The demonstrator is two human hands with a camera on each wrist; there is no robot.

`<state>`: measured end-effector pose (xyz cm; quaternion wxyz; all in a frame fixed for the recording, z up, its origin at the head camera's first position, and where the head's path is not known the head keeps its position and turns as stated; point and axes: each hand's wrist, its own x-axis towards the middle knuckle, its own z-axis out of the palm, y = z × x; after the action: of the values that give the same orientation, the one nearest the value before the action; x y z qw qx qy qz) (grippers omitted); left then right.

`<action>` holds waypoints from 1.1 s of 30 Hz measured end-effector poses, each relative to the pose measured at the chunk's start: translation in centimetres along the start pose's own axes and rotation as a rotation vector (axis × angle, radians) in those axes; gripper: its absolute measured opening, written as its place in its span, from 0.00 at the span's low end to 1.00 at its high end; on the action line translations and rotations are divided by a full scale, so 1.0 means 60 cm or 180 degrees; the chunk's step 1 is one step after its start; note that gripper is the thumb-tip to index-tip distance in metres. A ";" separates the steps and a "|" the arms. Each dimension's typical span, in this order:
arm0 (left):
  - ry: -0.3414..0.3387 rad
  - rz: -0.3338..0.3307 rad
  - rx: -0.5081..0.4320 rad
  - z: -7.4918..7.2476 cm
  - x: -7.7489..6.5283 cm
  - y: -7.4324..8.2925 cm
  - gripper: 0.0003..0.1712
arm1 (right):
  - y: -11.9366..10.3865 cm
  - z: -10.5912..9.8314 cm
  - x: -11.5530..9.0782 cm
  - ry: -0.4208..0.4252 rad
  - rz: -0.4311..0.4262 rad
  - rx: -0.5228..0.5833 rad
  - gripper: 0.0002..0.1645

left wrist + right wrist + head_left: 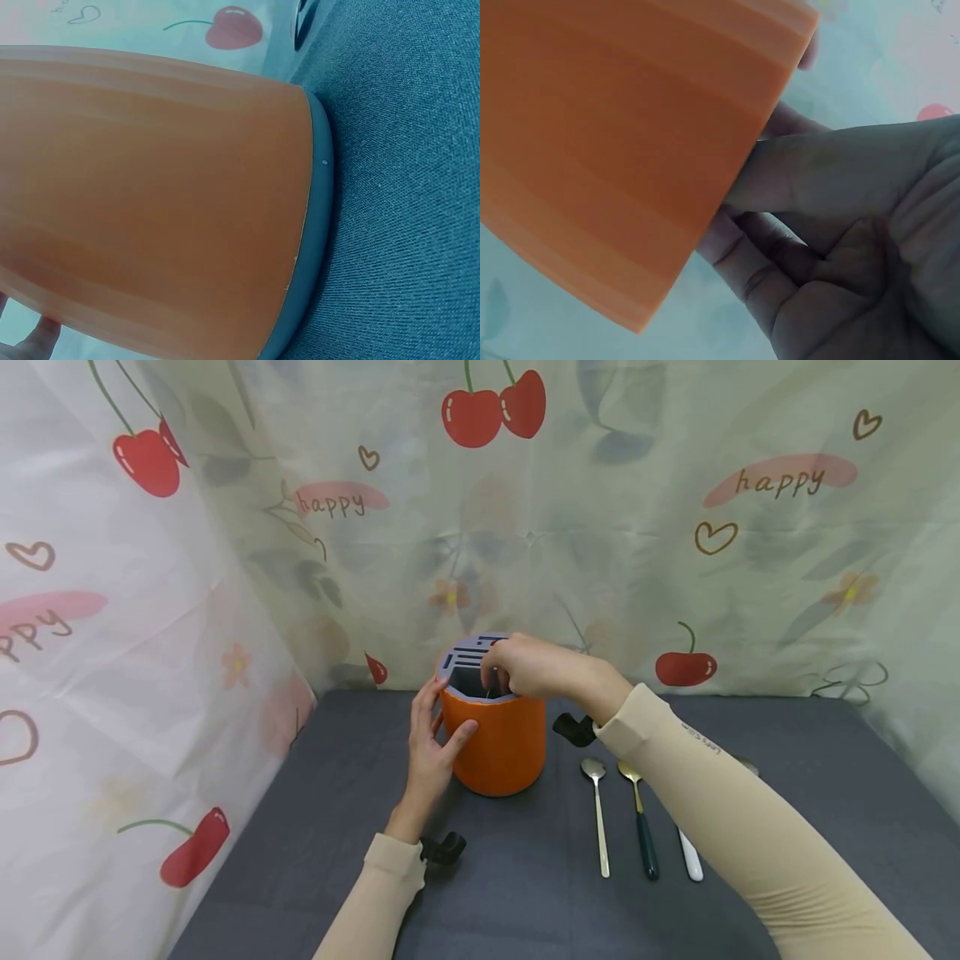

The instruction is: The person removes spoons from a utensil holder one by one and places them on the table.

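Observation:
An orange utensil holder [499, 747] with a grey slotted top [467, 658] stands upright on the table. My left hand [431, 752] holds its left side, thumb on the front and fingers along the side near the rim. The right hand [525, 664] reaches over the top, its curled fingers dipping into the wide opening. In the right wrist view, the thumb [802, 176] and fingertips pass behind the holder's rim. A small thin glint shows by these fingers in the head view; whatever they may pinch is hidden. The left wrist view shows the holder's grey base [319, 172] on the cloth.
Right of the holder lie a spoon with a cream handle [602, 827], a spoon with a dark green handle [645, 843] and a white-handled utensil [690, 857], partly covered by the right forearm. Printed curtains [525, 568] stand behind and left of the dark tablecloth [525, 885].

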<state>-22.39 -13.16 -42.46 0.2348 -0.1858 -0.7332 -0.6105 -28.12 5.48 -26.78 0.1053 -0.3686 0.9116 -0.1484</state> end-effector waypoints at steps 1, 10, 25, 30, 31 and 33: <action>-0.0006 0.0000 0.0001 0.000 0.000 0.000 0.39 | -0.001 0.000 -0.001 -0.0008 0.0001 -0.0021 0.29; -0.0002 0.0037 0.0013 0.001 0.000 0.003 0.38 | 0.006 -0.005 -0.013 -0.0069 -0.0241 0.0097 0.33; 0.0012 0.0090 0.0031 0.002 0.002 -0.018 0.39 | 0.012 -0.020 -0.031 0.0193 -0.0478 0.0320 0.26; 0.0009 0.0098 -0.0009 0.000 -0.001 0.002 0.38 | 0.016 -0.020 -0.033 0.0405 -0.0444 0.0551 0.16; 0.0008 0.0091 -0.0017 0.000 -0.001 0.003 0.38 | 0.016 -0.021 -0.035 0.0447 -0.0429 0.0582 0.15; 0.0008 0.0067 -0.0019 0.000 -0.001 0.003 0.38 | 0.018 -0.024 -0.037 0.0512 -0.0416 0.0656 0.14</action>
<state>-22.23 -13.11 -42.38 0.2415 -0.1934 -0.7291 -0.6105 -27.68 8.04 -25.64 0.0593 -0.4014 0.8711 -0.2768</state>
